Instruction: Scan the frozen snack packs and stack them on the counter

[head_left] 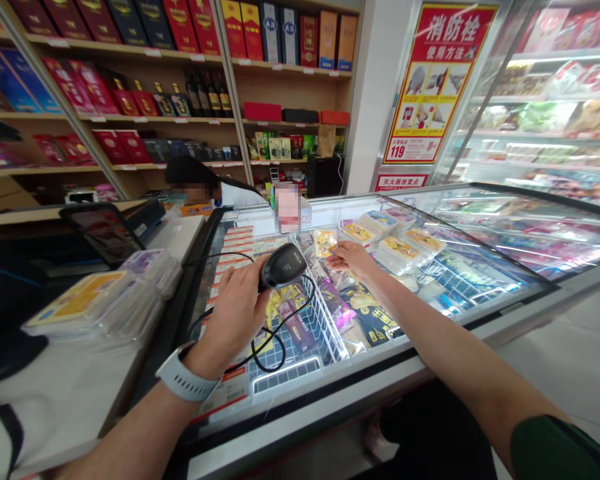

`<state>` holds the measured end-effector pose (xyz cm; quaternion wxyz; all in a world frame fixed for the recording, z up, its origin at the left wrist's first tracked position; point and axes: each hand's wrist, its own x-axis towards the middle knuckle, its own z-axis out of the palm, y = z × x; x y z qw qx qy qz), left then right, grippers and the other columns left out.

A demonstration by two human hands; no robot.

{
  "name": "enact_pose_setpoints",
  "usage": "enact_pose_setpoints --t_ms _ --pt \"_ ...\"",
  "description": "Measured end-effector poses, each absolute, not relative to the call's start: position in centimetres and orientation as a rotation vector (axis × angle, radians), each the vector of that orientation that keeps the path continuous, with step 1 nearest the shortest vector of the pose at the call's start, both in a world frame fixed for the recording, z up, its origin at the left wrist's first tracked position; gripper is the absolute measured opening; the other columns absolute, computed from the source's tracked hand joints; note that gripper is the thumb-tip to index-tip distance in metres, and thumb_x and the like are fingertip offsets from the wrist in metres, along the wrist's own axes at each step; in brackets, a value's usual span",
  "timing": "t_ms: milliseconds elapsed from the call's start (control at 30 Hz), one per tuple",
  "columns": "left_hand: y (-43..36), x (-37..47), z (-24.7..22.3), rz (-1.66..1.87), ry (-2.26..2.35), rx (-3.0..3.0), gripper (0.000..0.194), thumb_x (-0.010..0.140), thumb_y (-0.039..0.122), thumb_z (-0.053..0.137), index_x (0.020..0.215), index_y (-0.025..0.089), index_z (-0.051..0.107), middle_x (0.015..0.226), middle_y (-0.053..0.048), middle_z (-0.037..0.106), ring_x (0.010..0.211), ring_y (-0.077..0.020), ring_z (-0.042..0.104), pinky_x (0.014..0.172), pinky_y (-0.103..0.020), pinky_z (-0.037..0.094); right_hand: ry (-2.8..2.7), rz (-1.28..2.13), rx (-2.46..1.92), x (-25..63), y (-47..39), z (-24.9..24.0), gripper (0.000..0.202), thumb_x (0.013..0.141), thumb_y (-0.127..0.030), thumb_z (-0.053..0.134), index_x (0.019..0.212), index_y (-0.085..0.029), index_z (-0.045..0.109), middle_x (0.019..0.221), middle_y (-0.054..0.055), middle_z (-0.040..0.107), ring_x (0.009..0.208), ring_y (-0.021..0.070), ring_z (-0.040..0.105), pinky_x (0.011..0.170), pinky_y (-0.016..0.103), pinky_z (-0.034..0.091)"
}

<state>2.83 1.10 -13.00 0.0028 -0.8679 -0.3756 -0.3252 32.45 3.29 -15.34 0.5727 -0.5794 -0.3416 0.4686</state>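
Observation:
My left hand [240, 310], with a pale watch at its wrist, grips a black barcode scanner [284, 267] above the glass-topped display freezer [300, 417]. The scanner's black cable loops below it. Farther right, my right hand [353, 260] pinches a small pack with a yellow label [325, 243] at its near edge. Beside that hand lie stacked clear packs with yellow labels [400, 250]. Under my hands, a white wire basket [325, 317] holds bagged goods, among them a purple bag [334, 303] and a black bag with yellow print [373, 313].
Stacked clear packs [97, 303] stand on the white counter [75, 380] at left, near a dark screen [103, 230]. Beyond the freezer another person [195, 180] bends low. Shelves [150, 50] of boxes and bottles line the back, and a red poster [437, 83] hangs right.

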Motion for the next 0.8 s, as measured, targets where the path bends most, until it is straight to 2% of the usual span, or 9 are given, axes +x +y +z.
enact_pose_setpoints --t_ms 333,567,633,700,800 --pt "1.0 3.0 -13.0 -1.025 -1.181 -2.734 0.05 0.091 0.02 0.047 0.14 0.015 0.046 0.132 -0.016 0.064 0.125 -0.0317 0.058 0.113 -0.053 0.037 -0.854 1.028 -1.314 32.8 3.6 -15.6 0.019 0.087 -0.024 0.068 0.097 -0.021 0.052 0.06 0.0 0.071 0.047 0.0135 0.066 0.042 0.017 0.052" --pt "1.0 2.9 -13.1 -1.013 -1.17 -2.754 0.05 0.092 0.021 0.047 0.141 0.014 0.045 0.132 -0.018 0.064 0.126 -0.0321 0.057 0.113 -0.054 0.036 -0.797 1.086 -1.188 32.4 3.1 -14.6 0.008 0.089 -0.018 0.058 0.086 -0.02 0.051 0.067 0.003 0.074 0.055 0.0135 0.07 0.052 0.019 0.057" --pt "1.0 2.8 -13.2 -1.017 -1.176 -2.745 0.05 0.093 0.021 0.047 0.142 0.014 0.045 0.132 -0.018 0.064 0.126 -0.0321 0.057 0.113 -0.054 0.035 -0.774 1.127 -1.148 32.3 3.0 -14.3 0.006 0.092 -0.022 0.054 0.087 -0.019 0.054 0.07 0.006 0.075 0.059 0.015 0.072 0.058 0.022 0.06" --pt "1.0 2.8 -13.2 -1.019 -1.184 -2.738 0.05 0.093 0.021 0.046 0.142 0.014 0.044 0.133 -0.017 0.064 0.126 -0.0319 0.057 0.114 -0.054 0.034 -0.761 1.161 -1.112 32.3 2.9 -14.2 0.017 0.096 -0.031 0.05 0.091 -0.017 0.059 0.072 0.008 0.076 0.062 0.016 0.073 0.062 0.024 0.061" --pt "1.1 2.8 -13.2 -1.018 -1.192 -2.736 0.05 0.092 0.021 0.047 0.142 0.015 0.045 0.133 -0.016 0.064 0.128 -0.0318 0.057 0.115 -0.054 0.035 -0.785 1.167 -1.106 32.4 3.0 -14.4 0.025 0.095 -0.038 0.053 0.095 -0.016 0.064 0.073 0.008 0.076 0.059 0.0148 0.071 0.059 0.023 0.06"
